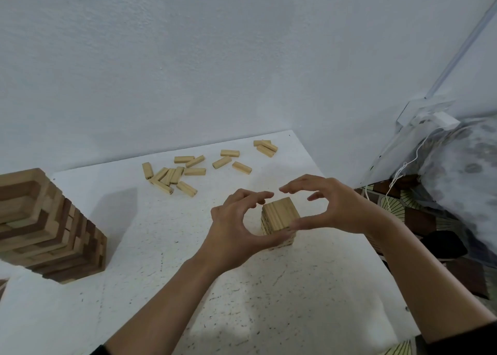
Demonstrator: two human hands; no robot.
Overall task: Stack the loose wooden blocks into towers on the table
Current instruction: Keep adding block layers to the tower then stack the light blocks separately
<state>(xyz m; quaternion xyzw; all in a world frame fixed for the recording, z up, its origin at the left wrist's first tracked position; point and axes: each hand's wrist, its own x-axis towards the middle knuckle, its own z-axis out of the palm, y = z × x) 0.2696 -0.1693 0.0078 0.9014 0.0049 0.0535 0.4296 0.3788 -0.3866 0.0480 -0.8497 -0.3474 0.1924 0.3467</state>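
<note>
roughly midway: tall two-tone wooden block tower (45, 228) done at left edge; short pale wooden block tower (279, 218) at frame centre, left hand (236, 220) and right hand (330, 206) open, cupped around it, thumbs touching. loose pale wooden blocks (185, 170) remain scattered above centre on white speckled table (161, 287).

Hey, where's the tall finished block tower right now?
In the head view, the tall block tower stands at the table's left edge, left of both hands, with the loose blocks scattered beyond it toward the wall.

Both hands, left hand (236, 220) and right hand (330, 206), cup a short block tower (279, 214), thumbs seemingly touching it.
</note>
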